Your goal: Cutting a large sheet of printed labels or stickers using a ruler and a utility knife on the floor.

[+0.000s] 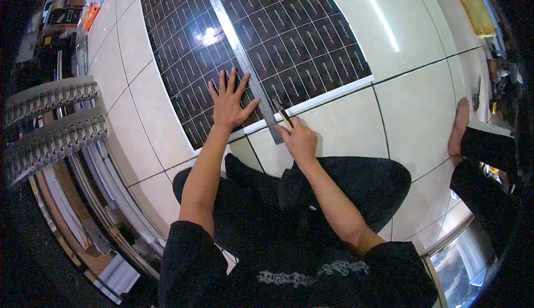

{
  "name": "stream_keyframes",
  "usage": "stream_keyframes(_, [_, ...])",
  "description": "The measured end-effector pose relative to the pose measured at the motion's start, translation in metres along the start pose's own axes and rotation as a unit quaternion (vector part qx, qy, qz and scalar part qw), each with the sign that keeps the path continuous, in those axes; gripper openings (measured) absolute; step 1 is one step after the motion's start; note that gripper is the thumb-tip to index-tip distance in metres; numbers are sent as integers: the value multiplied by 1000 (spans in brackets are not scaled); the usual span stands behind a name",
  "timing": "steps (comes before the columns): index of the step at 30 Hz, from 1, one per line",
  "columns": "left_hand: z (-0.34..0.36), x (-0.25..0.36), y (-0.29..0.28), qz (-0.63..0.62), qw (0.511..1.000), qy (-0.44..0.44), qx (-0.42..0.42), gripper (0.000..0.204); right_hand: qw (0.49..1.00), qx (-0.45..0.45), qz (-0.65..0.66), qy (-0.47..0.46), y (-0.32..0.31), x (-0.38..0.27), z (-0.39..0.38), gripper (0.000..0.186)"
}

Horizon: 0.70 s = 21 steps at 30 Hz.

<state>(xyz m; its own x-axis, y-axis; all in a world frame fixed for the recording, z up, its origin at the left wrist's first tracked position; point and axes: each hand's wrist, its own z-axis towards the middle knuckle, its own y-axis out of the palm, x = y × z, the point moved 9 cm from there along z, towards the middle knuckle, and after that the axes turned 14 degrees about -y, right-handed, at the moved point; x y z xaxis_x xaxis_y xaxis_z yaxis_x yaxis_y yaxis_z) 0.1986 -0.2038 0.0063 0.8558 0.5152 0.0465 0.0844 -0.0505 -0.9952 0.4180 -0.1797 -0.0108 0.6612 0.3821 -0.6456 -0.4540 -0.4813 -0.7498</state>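
Note:
A large dark, glossy sheet (317, 46) with a printed grid of small rectangles and a white border lies on the floor. Across it runs a long metal ruler (236, 49), whose near end sticks out past the sheet's edge. My left hand (228, 107) rests flat on the sheet with fingers spread, its thumb and index finger by the ruler's left edge. On the ruler's right side, near the sheet's front edge, my right hand (302, 142) grips a utility knife (286, 119) with a yellowish body. The knife's tip points away from me; whether it touches the sheet is unclear.
Long strips and rolls (114, 180) lie along the left, beside grey ridged pieces (61, 135). An orange-handled tool (90, 16) sits at the upper left. At the right is another person's bare foot (460, 124). Pale tiles (423, 102) cover the floor.

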Motion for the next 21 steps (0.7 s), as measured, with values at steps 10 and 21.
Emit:
stream_keyframes(10, [4, -5, 2, -16, 1000, -13, 16, 77, 994, 49, -35, 90, 4, 1, -3, 54])
stream_keyframes(21, [36, -16, 10, -13, 997, 67, 33, 91, 995, 15, -3, 96, 0, 8, -17, 51])
